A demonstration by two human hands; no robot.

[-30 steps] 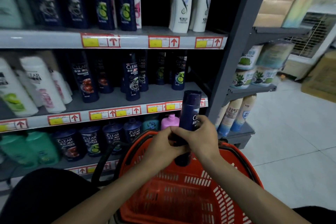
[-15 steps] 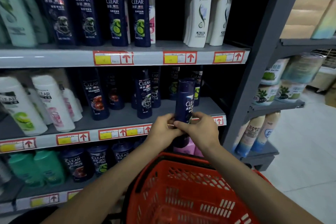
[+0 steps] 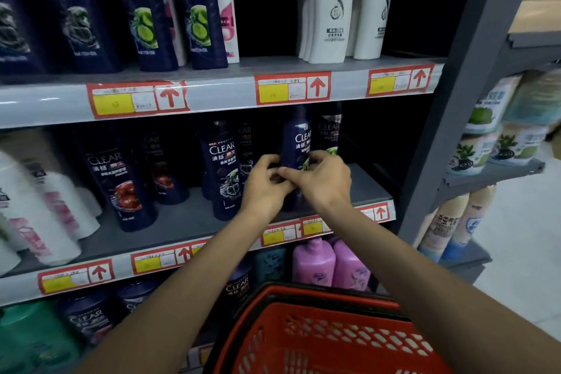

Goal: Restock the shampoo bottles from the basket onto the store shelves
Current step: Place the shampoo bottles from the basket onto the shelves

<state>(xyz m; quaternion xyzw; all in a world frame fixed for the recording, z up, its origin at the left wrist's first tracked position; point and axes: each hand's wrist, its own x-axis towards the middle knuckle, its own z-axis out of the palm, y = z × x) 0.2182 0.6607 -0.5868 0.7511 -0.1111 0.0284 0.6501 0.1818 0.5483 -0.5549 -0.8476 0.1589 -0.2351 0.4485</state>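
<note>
A dark blue CLEAR shampoo bottle (image 3: 296,146) stands upright over the right part of the middle shelf (image 3: 364,188). My left hand (image 3: 264,184) and my right hand (image 3: 321,181) both grip its lower half, fingers curled round it. Whether its base touches the shelf is hidden by my hands. A similar bottle (image 3: 329,130) stands just behind it, and another CLEAR bottle (image 3: 223,170) is to its left. The red basket (image 3: 321,334) sits low in front of me, below my arms.
The top shelf (image 3: 212,94) carries dark CLEAR bottles and white bottles (image 3: 331,3). White bottles (image 3: 39,206) fill the middle shelf's left. Pink bottles (image 3: 331,264) sit on the bottom shelf. A grey upright post (image 3: 449,130) bounds the shelves; another rack (image 3: 498,173) stands right.
Both hands have carried the bottle up from above the basket and forward into the middle shelf. My view has moved closer to the shelves.
</note>
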